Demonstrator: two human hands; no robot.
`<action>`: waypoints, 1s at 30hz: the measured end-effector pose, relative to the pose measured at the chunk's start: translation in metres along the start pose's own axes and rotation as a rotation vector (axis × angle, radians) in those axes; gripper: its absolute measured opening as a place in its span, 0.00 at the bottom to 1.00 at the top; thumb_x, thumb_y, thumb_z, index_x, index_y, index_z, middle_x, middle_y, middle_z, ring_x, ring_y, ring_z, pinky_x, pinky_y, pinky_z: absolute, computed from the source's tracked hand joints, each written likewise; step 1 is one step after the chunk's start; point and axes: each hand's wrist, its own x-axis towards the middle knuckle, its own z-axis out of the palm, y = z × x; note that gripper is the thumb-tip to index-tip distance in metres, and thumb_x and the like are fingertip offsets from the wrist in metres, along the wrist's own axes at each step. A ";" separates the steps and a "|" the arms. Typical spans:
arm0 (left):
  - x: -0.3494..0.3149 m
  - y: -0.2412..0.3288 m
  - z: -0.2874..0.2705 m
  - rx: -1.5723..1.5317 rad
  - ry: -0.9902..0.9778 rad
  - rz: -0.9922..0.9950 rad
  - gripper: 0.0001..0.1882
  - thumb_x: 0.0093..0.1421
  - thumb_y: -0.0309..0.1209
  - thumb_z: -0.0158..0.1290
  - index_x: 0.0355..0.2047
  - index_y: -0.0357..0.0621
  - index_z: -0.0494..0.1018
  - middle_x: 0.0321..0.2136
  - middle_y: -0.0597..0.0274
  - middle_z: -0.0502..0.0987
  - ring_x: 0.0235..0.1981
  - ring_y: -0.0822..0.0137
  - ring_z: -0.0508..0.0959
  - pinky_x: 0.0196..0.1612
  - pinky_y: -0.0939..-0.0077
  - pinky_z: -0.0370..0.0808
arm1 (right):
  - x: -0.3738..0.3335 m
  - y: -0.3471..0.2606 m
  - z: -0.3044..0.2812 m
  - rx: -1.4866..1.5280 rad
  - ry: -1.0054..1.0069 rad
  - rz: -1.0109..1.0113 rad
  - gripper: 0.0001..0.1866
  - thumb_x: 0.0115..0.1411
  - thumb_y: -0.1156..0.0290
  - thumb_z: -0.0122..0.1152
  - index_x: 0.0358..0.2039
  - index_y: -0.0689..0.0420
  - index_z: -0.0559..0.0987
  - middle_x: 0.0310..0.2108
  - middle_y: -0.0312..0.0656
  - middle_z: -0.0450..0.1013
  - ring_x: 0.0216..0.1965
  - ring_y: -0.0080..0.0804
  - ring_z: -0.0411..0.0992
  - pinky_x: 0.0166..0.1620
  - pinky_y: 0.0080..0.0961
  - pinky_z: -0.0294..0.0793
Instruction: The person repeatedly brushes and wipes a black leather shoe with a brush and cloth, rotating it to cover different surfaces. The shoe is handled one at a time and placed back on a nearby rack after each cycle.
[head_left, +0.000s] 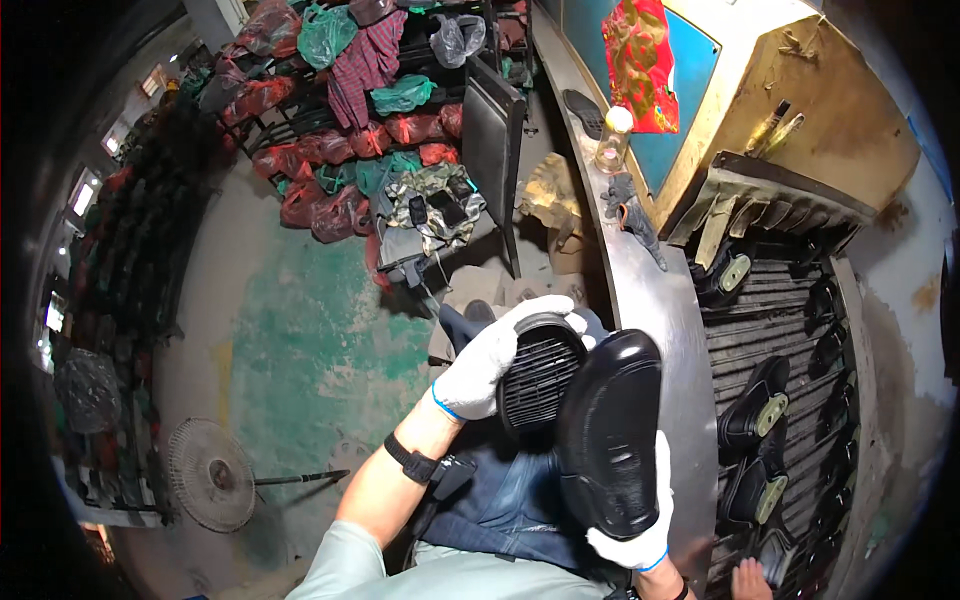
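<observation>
My left hand (487, 368), in a white glove with a blue-edged cuff, grips a black shoe sole (543, 378) with a ribbed grid facing up. Its fingers curl over the far rim. In my right hand (640, 535), also white-gloved, is a glossy black shoe (612, 430), rounded toe end pointing away from me. The thumb lies across its near end and the fingers run along its right side. The sole and the shoe sit side by side over my lap, edges touching or overlapping; I cannot tell which.
To my right runs a metal ledge (655, 300) with a dark glove (632, 215) and a jar (612, 145). Beyond it, a slatted conveyor (740, 350) carries several black shoes. Another person's hand (750, 580) shows there. A chair (490, 150) stands ahead, a fan (212, 475) left.
</observation>
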 end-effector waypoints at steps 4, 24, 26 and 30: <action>0.001 0.005 0.005 0.189 0.022 -0.076 0.61 0.59 0.69 0.69 0.79 0.40 0.60 0.71 0.49 0.74 0.70 0.55 0.76 0.75 0.54 0.71 | -0.006 0.007 0.005 -0.161 -0.085 -0.015 0.75 0.41 0.68 0.89 0.83 0.70 0.49 0.77 0.58 0.65 0.76 0.47 0.67 0.78 0.42 0.65; 0.005 0.017 0.010 0.280 0.013 -0.143 0.70 0.53 0.76 0.68 0.79 0.34 0.59 0.72 0.46 0.74 0.74 0.52 0.74 0.79 0.53 0.66 | 0.006 0.024 0.025 -0.014 -0.060 0.099 0.68 0.44 0.64 0.88 0.80 0.73 0.57 0.72 0.61 0.71 0.71 0.50 0.73 0.75 0.43 0.69; 0.006 0.017 0.009 0.293 0.004 -0.147 0.71 0.52 0.75 0.69 0.80 0.34 0.59 0.72 0.46 0.73 0.74 0.53 0.73 0.79 0.53 0.66 | 0.009 0.024 0.026 -0.013 -0.052 0.079 0.68 0.44 0.64 0.88 0.80 0.73 0.57 0.71 0.60 0.72 0.70 0.50 0.75 0.74 0.42 0.70; 0.005 0.017 0.011 0.281 0.012 -0.145 0.71 0.51 0.72 0.73 0.80 0.33 0.58 0.73 0.45 0.72 0.75 0.53 0.72 0.79 0.54 0.65 | 0.018 0.024 0.028 -0.030 -0.050 0.057 0.67 0.44 0.64 0.87 0.80 0.73 0.57 0.71 0.60 0.73 0.69 0.49 0.76 0.74 0.40 0.71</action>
